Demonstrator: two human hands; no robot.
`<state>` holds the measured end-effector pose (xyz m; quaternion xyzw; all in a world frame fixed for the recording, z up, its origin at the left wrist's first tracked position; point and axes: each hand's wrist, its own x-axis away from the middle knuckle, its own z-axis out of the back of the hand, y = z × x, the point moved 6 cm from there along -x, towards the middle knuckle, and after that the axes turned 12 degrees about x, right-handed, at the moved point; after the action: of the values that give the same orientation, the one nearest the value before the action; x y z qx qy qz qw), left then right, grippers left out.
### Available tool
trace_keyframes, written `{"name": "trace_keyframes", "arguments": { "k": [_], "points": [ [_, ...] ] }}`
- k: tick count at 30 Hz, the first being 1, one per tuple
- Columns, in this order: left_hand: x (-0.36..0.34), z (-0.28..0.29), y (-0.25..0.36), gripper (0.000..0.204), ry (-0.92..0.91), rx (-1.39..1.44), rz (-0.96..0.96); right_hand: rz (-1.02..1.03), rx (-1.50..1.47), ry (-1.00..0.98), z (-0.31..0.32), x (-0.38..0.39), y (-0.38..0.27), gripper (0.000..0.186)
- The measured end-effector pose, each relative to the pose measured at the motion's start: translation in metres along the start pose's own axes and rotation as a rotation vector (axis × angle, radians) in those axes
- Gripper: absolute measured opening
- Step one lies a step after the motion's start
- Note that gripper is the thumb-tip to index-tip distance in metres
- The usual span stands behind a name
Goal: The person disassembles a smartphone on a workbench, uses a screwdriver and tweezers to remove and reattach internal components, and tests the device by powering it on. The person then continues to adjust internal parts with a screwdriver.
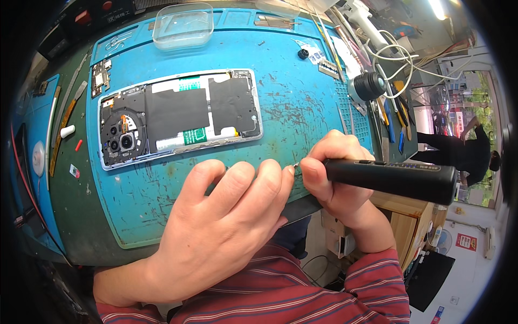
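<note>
Black tool (399,181), centre right, firmly in the right hand (345,198); left hand (224,224), lower centre, curls near its left end, any hold unclear. Looks stiff, light: grasp mid-handle. Fragile-looking opened phone (178,113), upper left.

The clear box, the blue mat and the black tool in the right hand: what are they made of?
Clear box: probably shiny plastic, being see-through with rounded corners; maybe glass.
Blue mat: looks like rubber or silicone, dull and scuffed with dark scratches.
Black tool in the right hand: maybe hard plastic, smooth with a soft sheen, or coated metal.
</note>
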<state>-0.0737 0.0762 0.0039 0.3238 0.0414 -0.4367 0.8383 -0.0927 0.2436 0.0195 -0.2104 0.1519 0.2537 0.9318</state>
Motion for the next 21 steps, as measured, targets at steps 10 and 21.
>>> {"name": "trace_keyframes", "arguments": {
  "k": [10,21],
  "points": [
    [0.0,-0.0003,-0.0002,0.062,0.003,-0.01,-0.002,-0.055,0.029,-0.01,0.0009,0.0004,0.0007,0.026],
    [-0.0002,-0.0008,-0.0001,0.061,0.0,-0.002,0.003,-0.029,-0.014,0.003,0.0002,0.0002,0.0013,0.026]
  ]
}}
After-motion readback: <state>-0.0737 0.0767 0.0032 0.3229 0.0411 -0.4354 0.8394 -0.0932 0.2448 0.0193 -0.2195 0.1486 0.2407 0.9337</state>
